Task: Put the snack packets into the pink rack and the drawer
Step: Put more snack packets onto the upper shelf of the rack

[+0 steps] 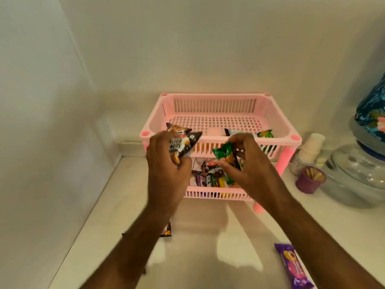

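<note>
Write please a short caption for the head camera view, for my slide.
Both hands, left hand with dark packets, right hand with a green packet, before the pink rack.

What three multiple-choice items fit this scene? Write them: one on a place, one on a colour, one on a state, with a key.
1. Where does the purple packet lie?
A. On the counter, near right
B. In the rack's top tier
C. In the left hand

2. What colour is the packet in the right hand?
A. Blue
B. Green
C. White

3. How is the left hand?
A. Flat on the counter
B. Open and empty
C. Closed on dark snack packets

Key: 1 A, it lies on the white counter in front of the pink rack. 2 B, the green packet shows in its grip. 3 C, its fingers wrap the packets.
</note>
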Demonstrator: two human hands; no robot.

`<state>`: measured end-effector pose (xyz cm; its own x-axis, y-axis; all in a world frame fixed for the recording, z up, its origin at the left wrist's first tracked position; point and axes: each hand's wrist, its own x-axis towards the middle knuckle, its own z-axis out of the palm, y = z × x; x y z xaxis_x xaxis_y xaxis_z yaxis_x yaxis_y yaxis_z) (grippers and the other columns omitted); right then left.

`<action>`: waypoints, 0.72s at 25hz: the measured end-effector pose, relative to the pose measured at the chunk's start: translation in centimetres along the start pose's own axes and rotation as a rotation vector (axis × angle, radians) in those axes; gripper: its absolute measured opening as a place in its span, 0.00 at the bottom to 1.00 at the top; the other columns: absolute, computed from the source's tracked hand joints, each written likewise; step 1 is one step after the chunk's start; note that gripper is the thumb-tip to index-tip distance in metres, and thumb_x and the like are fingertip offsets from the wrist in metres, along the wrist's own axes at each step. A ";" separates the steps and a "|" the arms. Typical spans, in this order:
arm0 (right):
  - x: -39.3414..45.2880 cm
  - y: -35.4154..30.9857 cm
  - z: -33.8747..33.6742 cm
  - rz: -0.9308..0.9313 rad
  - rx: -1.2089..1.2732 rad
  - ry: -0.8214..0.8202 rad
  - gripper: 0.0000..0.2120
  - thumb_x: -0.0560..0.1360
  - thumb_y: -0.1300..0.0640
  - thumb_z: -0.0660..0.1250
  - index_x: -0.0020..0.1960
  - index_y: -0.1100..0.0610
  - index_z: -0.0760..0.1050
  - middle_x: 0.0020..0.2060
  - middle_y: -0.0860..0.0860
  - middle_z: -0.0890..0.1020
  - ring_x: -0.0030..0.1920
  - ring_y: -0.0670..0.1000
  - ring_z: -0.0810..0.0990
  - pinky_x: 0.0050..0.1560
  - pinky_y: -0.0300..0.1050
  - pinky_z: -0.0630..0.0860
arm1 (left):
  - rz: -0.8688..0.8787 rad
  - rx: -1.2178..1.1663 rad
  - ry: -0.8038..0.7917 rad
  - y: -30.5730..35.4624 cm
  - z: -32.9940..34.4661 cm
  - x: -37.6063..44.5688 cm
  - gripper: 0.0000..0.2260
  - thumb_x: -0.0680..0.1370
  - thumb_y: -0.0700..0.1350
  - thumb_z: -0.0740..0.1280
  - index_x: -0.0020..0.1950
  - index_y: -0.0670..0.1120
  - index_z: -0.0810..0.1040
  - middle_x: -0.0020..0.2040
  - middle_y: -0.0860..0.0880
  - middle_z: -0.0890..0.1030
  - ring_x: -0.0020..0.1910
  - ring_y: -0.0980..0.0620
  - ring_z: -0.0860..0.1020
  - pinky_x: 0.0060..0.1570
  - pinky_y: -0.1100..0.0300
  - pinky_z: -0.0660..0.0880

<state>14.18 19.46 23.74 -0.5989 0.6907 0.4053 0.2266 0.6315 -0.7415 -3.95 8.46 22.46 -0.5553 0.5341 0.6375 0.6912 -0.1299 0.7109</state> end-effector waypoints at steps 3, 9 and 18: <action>5.7 -2.0 -1.3 -0.064 0.014 0.028 0.22 0.75 0.47 0.74 0.61 0.41 0.65 0.57 0.38 0.77 0.58 0.32 0.77 0.55 0.31 0.77 | 0.013 -0.030 -0.004 0.5 0.7 6.4 0.23 0.72 0.34 0.70 0.63 0.53 0.71 0.64 0.53 0.70 0.67 0.50 0.72 0.53 0.68 0.79; 16.0 -0.2 -1.6 0.045 -0.004 -0.003 0.24 0.73 0.51 0.77 0.60 0.45 0.65 0.57 0.45 0.78 0.45 0.43 0.83 0.35 0.40 0.84 | -0.036 0.388 -0.283 -3.2 4.7 17.1 0.20 0.74 0.40 0.68 0.65 0.50 0.71 0.63 0.45 0.70 0.63 0.45 0.68 0.58 0.54 0.68; 23.7 6.2 1.2 0.252 -0.211 -0.167 0.19 0.73 0.49 0.76 0.53 0.54 0.68 0.46 0.53 0.79 0.42 0.50 0.80 0.37 0.46 0.80 | -0.157 0.802 -0.641 -9.4 11.5 22.4 0.20 0.79 0.43 0.64 0.71 0.45 0.69 0.69 0.40 0.69 0.67 0.39 0.67 0.68 0.47 0.63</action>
<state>0.44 39.31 28.11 -0.6175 0.7776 0.1182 0.5256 0.5198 -0.6735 -17.58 31.23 26.62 -0.4776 0.8716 0.1106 0.8675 0.4479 0.2163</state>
